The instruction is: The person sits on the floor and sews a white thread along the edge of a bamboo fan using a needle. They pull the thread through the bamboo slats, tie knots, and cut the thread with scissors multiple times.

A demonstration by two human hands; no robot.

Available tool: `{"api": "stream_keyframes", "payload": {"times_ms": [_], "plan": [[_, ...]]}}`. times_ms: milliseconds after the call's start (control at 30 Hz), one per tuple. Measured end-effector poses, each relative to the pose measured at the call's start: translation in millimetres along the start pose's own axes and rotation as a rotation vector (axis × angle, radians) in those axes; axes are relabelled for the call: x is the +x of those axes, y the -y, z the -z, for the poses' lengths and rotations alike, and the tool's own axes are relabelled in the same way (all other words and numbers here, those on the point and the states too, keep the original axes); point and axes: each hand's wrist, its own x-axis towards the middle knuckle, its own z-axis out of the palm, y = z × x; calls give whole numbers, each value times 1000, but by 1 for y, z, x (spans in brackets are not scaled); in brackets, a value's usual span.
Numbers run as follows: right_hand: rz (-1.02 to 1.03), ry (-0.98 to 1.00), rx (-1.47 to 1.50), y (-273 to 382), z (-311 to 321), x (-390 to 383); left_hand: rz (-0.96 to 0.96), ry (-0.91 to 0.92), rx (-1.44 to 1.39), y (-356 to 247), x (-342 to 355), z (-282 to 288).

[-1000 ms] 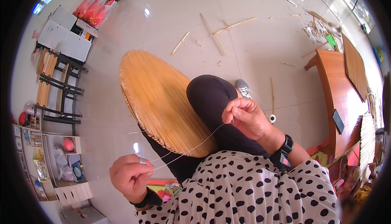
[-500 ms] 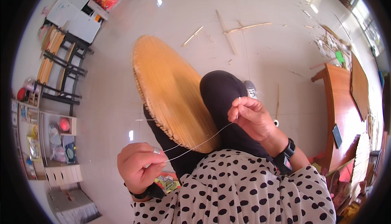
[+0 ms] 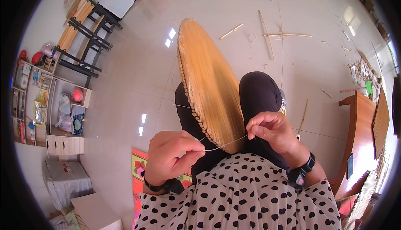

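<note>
Pinch grip: left hand (image 3: 170, 152) and right hand (image 3: 273, 132) each clamp thumb to fingers on a pale thread (image 3: 227, 144). It crosses the near end of a straw-coloured oval panel (image 3: 209, 79), tilted between dark-trousered knees (image 3: 260, 88).

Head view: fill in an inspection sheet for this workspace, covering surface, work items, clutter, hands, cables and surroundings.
Surface: pale tiled floor, shiny, with glare patches.
Work items: slatted board, stitched along its left edge, over the left leg; pale thread across its near end.
Clutter: straw-coloured sticks scattered ahead; a heap of scraps at far right.
Hands: left hand and right hand each pinch the thread.
Cables: nothing seen.
Surroundings: shelf unit and black-framed rack at left; wooden table at right, with a dark flat device on it.
</note>
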Motion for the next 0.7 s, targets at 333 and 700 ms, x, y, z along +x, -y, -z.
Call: {"api": "stream_keyframes", "payload": {"times_ms": [333,700], "plan": [[46,351,-200,0,-24,16,49,16,14,19,-1,-28],[157,167,-144,22,-1,16,171,85,174,22,-4,-13]]}}
